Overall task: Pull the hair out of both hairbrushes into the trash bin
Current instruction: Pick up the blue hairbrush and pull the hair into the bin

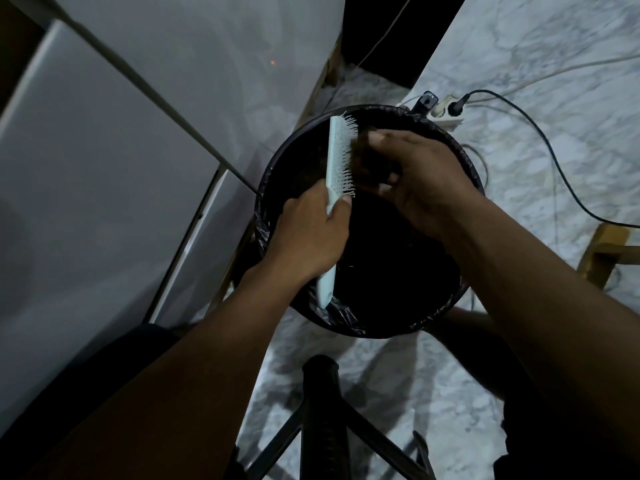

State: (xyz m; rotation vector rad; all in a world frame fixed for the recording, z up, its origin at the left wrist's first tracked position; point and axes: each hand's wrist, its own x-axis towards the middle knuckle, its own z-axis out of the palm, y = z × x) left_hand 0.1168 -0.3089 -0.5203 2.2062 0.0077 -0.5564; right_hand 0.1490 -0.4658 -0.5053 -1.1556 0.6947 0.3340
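Observation:
A pale blue-white hairbrush [337, 157] is held upright on edge over a round black trash bin [277, 171] lined with a dark bag. My left hand [311, 233] grips the brush by its handle, bristles facing right. A clump of dark brown hair [362, 157] sits against the bristles. My right hand [415, 174] pinches that clump with fingertips right at the bristles. Only one hairbrush is in view.
A white cabinet or appliance [86, 161] stands to the left of the bin. A power strip [446, 110] with plugs and cables lies on the marble floor behind the bin. A black stand [322, 410] rises below. A wooden furniture leg [604, 251] is at the right.

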